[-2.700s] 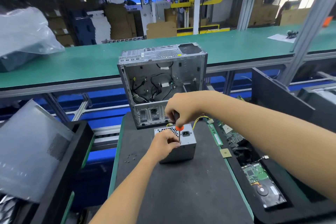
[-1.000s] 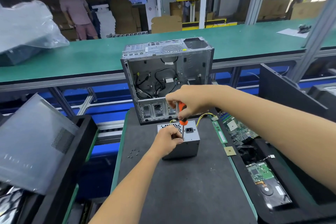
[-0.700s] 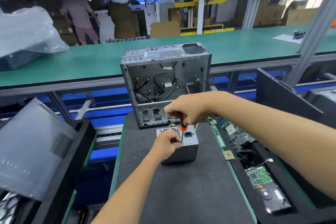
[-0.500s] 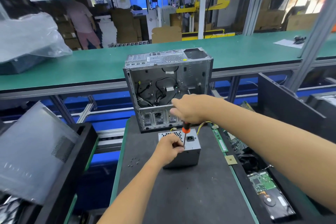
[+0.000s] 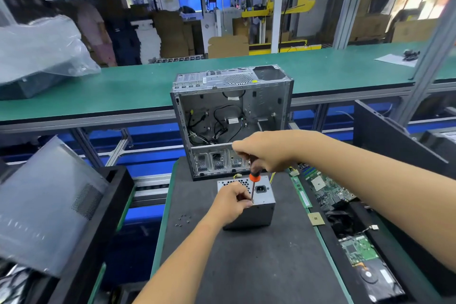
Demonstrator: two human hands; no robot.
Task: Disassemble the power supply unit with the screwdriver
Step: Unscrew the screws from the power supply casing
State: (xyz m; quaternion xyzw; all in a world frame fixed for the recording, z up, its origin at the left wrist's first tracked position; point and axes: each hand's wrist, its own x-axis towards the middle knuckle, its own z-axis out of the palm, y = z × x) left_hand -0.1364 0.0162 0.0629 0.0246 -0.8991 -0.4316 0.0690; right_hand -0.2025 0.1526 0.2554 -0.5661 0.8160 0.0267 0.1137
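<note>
A grey metal power supply unit (image 5: 262, 201) stands on the black mat (image 5: 246, 266), its socket face turned up. My right hand (image 5: 265, 150) grips the dark handle of a screwdriver (image 5: 253, 177) with an orange collar. The shaft points down at the unit's near top edge. My left hand (image 5: 230, 203) rests on the unit's left side, its fingers pinching the shaft close to the tip. The tip itself is hidden behind those fingers. Yellow wires come out behind the unit.
An open computer case (image 5: 232, 116) stands just behind the unit. Several loose screws (image 5: 183, 220) lie on the mat to the left. A memory stick (image 5: 302, 192), a chip (image 5: 316, 219), circuit boards and a hard drive (image 5: 370, 276) lie at the right. A grey side panel (image 5: 47, 205) leans in a black bin at left.
My right hand has lifted a little and the screwdriver handle shows more below it. The left hand keeps its place on the unit. The camera has shifted slightly.
</note>
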